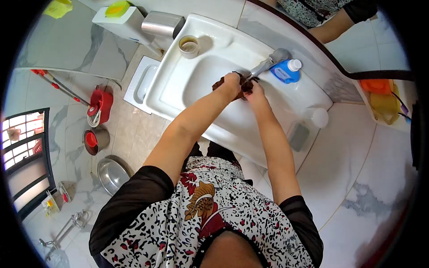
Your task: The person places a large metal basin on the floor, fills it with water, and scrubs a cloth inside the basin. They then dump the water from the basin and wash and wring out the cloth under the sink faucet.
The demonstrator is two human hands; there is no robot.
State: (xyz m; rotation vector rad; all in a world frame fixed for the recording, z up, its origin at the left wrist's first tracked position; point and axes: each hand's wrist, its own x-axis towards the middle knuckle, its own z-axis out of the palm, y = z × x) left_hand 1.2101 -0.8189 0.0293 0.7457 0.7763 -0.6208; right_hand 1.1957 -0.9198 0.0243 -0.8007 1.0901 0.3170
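Both my hands are together over the basin of the white sink [205,73], just below the grey faucet [261,67]. My left hand [232,84] is closed on a dark brown cloth-like item [218,83]. Close beside it on the right, my right hand [255,91] has its fingers closed on the same dark item. Part of the item shows between the hands and part sticks out left of my left hand. Its full shape is hidden by my fingers.
A blue bottle [286,71] stands right of the faucet. On the sink's rim are a round cup [189,47], a white-lidded container [319,118] and a soap dish [298,136]. A mirror edge [330,58] runs behind. A red bucket [103,105] stands on the floor.
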